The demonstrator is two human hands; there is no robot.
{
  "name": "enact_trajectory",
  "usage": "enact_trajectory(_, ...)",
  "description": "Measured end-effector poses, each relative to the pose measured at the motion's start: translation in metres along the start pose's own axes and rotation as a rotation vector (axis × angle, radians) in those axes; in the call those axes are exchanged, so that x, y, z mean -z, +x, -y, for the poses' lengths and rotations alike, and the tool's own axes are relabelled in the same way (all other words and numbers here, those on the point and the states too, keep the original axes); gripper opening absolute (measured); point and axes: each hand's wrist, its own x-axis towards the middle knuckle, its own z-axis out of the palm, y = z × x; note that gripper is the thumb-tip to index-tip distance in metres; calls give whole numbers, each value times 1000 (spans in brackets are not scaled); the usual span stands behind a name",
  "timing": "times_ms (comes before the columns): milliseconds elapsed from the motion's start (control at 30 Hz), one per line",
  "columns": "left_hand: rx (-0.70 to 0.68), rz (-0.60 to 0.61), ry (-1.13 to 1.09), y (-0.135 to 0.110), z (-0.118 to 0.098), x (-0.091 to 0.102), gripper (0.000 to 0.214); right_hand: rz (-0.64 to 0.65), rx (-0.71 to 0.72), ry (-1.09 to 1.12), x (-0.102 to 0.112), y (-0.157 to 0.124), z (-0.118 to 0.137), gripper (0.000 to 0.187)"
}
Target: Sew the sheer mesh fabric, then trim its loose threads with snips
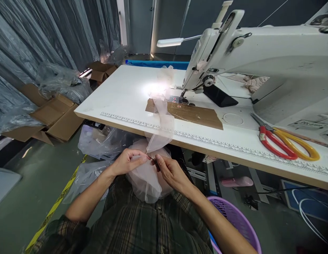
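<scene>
A strip of sheer pale fabric [161, 120] runs from under the sewing machine [259, 53] needle, over the front edge of the white table [121, 95], down to my lap. My left hand [129, 161] pinches the fabric's edge below the table edge, fingers closed. My right hand [170, 171] is closed just beside it, pinching the same edge together with a thin dark tool I cannot make out. More bunched sheer fabric [146, 180] lies in my lap under both hands.
Red and yellow scissors [285, 141] lie on the table at the right. A brown cardboard piece [195, 114] is taped by the needle. A purple basket [238, 222] stands at my right, plastic bags [100, 141] and cardboard boxes [55, 116] at the left.
</scene>
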Motion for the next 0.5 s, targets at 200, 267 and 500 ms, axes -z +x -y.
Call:
enact_trajectory(200,-1,18,-45,1,1,3,38,6,40,-5,-5,10,-1,51)
enact_trajectory(267,-23,33,-45,2,1,3,37,-7,63,8,-8,16,-2,51)
enact_trajectory(500,7,22,-115,3,3,5,35,-52,25,17,-12,17,-5,54)
